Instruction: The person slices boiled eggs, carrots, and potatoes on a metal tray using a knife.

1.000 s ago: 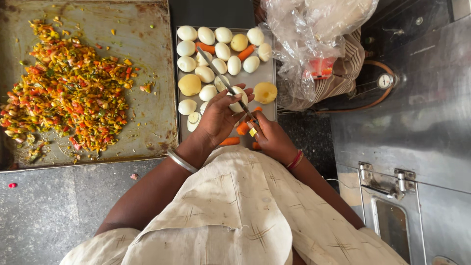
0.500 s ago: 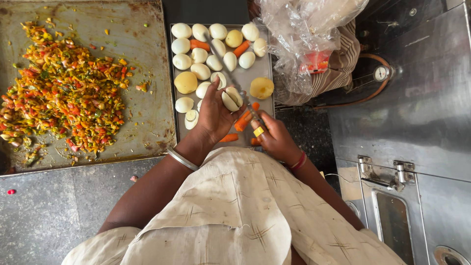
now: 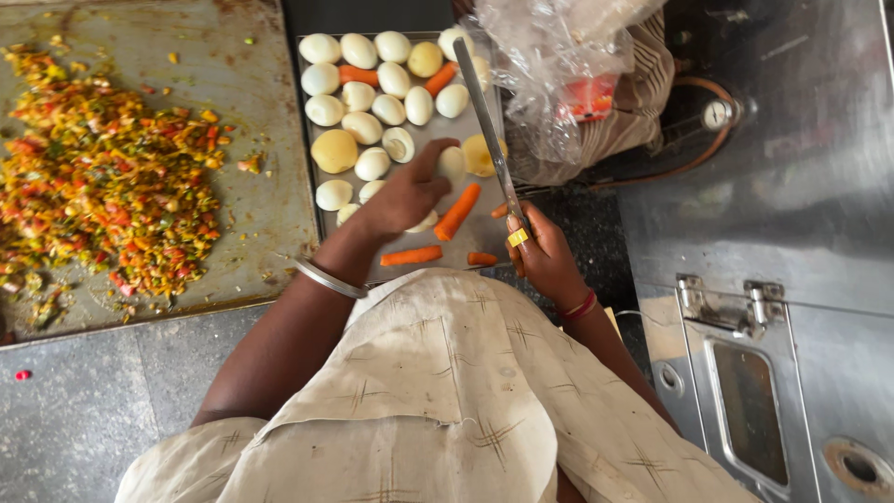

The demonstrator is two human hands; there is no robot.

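L arm stretches fwd, bangle at wrist; left hand (image 3: 407, 194) palm down, fingers curled w/ fingertips pinched. Right hand (image 3: 543, 253) sits closer to body, fist clenched, red thread on wrist.

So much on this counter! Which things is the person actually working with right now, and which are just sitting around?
In use:
- left hand on a peeled egg
- right hand holding a long knife
- steel tray of eggs and carrot pieces

Lying about:
- chopped vegetable mix on the big griddle
- clear plastic bag
- steel hatch
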